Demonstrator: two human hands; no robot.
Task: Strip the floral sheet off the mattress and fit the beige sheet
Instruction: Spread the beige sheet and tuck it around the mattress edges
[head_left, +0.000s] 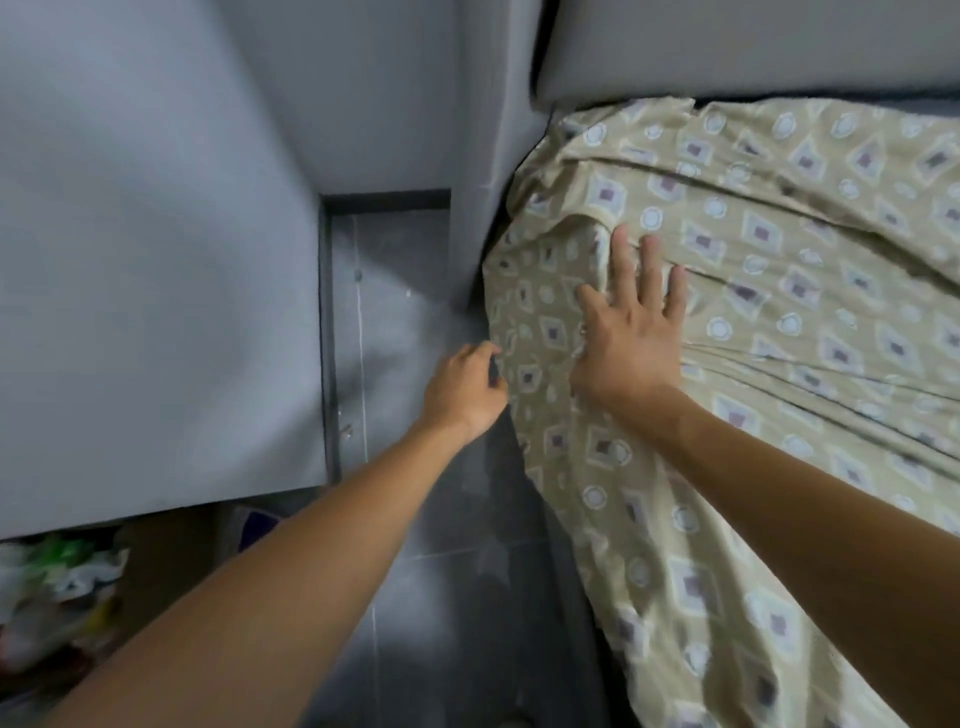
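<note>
Beige sheet (727, 364), printed with diamonds and circles, covers the mattress from 12 to 5 o'clock. No floral sheet in view, so stripping looks done; the fitting stage is under way. Fabric bunches in ridges fanning out from the near corner, not yet smooth.

Right hand (631, 332) lies flat on top of the corner, fingers spread, palm pressing the cloth down; grip open, holding nothing. Left hand (465, 387), at 9 o'clock of the right, sits at the mattress edge with fingers curled onto the sheet hem; grip appears closed on the beige sheet, though blur hides the exact pinch.

Grey headboard (727, 47) stands at 12 o'clock, touching the mattress end. Grey wall (156, 260) fills 9 to 11 o'clock. Dark tiled floor (441, 597) runs in the narrow gap between. Clutter (57, 587) at 7 o'clock, too blurred to name.

Step in hand, as judged: seating the corner. To do it well, keep the right palm pinning the top so the cloth cannot creep back, while the left draws the hem down and under the corner. Pull along the ridges, toward 7 o'clock, to take out slack. Tight space beside the wall limits elbow room; short tugs are likely safer than one long haul.
</note>
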